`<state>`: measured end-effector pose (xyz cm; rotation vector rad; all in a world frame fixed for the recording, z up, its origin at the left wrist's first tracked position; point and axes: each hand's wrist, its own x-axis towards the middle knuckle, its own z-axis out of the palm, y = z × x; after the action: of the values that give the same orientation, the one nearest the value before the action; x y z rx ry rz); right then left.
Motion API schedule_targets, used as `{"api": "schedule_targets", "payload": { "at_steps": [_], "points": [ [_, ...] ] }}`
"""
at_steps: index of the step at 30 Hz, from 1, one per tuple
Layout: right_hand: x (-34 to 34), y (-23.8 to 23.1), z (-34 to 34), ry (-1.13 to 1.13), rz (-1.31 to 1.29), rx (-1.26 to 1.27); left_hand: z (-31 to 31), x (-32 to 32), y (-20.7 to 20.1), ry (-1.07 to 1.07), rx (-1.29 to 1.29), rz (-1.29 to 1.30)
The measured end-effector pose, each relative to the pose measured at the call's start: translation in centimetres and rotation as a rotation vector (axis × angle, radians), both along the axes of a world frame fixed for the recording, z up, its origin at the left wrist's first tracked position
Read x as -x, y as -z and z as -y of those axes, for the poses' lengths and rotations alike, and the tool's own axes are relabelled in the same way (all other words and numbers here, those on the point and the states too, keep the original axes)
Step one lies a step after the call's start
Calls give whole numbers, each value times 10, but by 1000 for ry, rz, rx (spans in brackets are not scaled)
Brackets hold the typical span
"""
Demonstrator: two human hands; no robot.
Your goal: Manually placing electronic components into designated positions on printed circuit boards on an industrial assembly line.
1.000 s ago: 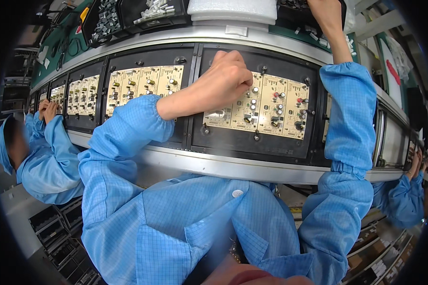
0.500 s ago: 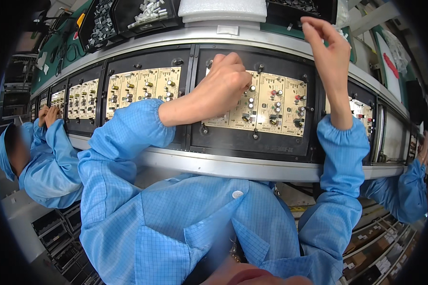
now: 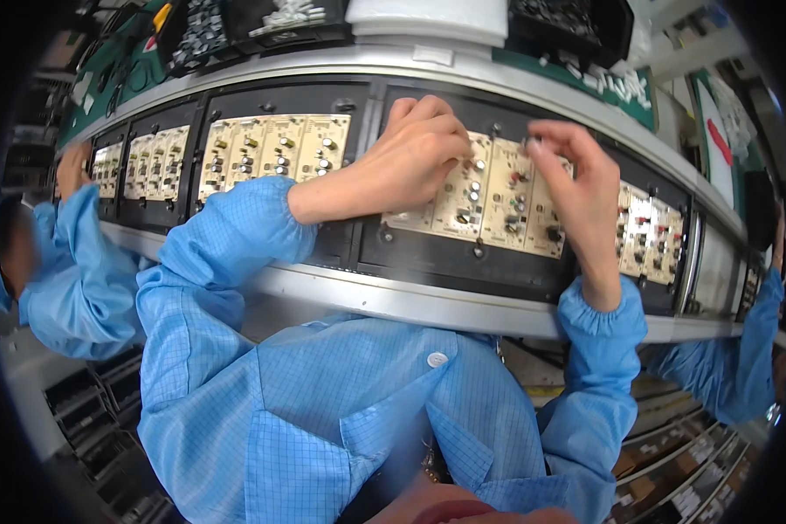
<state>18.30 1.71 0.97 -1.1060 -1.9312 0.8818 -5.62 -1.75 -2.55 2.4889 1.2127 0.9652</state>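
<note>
Tan circuit-board panel (image 3: 492, 196) at 2 o'clock, flat in black tray (image 3: 445, 262) on silver-railed desk (image 3: 463, 304). Two hands over it: left hand (image 3: 424, 150) at its 10, curled, fingertips hidden, can't tell grip; right hand (image 3: 578, 179) at its 3, thumb and index nearly meeting, contents blurred. Three black bins (image 3: 323, 35) (11, 11, 1), one white foam slab (image 3: 428, 21) at 12.

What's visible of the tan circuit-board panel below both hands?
The flat, rectangular tan circuit-board panel lies in a black frame with dark knobs around its edge. Seams split it into strips bearing silver-topped cylinders, black parts and red ones. The left hand hides much of its left side, the right hand its upper right; contact unclear.
</note>
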Motion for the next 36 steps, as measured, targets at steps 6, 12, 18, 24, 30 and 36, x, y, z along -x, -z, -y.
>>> {"api": "schedule_targets", "payload": {
  "at_steps": [6,12,18,24,30,36],
  "points": [
    [16,-14,50,-129,-94,237,-54,77,-52,-329,-423,-61],
    [46,-8,77,-219,28,35,-109,106,-69,-605,-701,-343],
    [43,10,67,-164,7,209,-130,106,-16,-647,-688,-600],
    [56,58,81,-185,52,104,-159,133,9,-537,-758,-541],
    [67,74,86,-237,300,-235,-104,73,-15,-383,-613,-32],
    [67,84,87,-224,287,-299,28,70,9,-137,-342,116]
  ]
}}
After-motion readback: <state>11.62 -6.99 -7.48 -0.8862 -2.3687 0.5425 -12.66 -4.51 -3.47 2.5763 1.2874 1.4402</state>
